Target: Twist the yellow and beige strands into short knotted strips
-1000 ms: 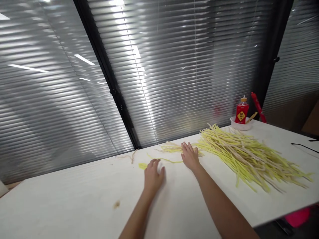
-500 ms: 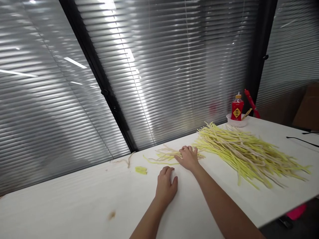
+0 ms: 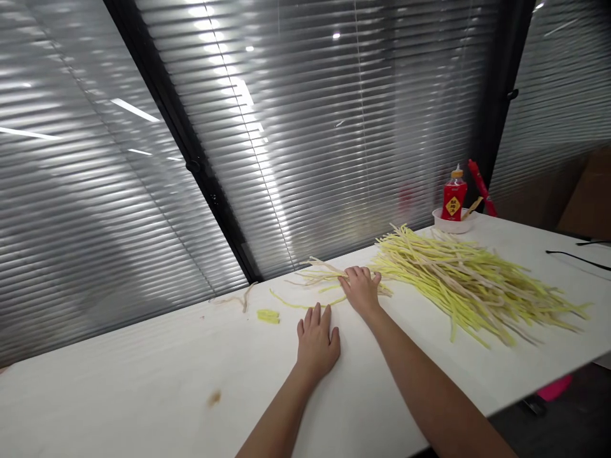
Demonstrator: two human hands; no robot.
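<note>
My right hand (image 3: 361, 291) has its fingers curled over a small loose bunch of yellow and beige pipe cleaners (image 3: 315, 275), whose ends stick out to the left; the fingertips are partly hidden. Flat on the table, my left hand (image 3: 317, 346) has its fingers apart and holds nothing. A single curved yellow pipe cleaner (image 3: 286, 303) lies just beyond its fingertips. To the left is a short folded yellow bundle (image 3: 268, 316). A large heap of yellow and beige pipe cleaners (image 3: 470, 280) spreads out right of my right hand.
A red bottle (image 3: 453, 200) stands in a white plastic bowl (image 3: 456, 226) at the back right. Beige strands (image 3: 245, 298) lie near the back edge of the white table (image 3: 143, 381). Blinds (image 3: 305, 140) rise behind it. Dark glasses arms (image 3: 577, 257) show at the right.
My left hand's fingers have stretched out and moved slightly forward. My right hand has shifted a little, and the pipe cleaner ends beside it have moved up and back.
</note>
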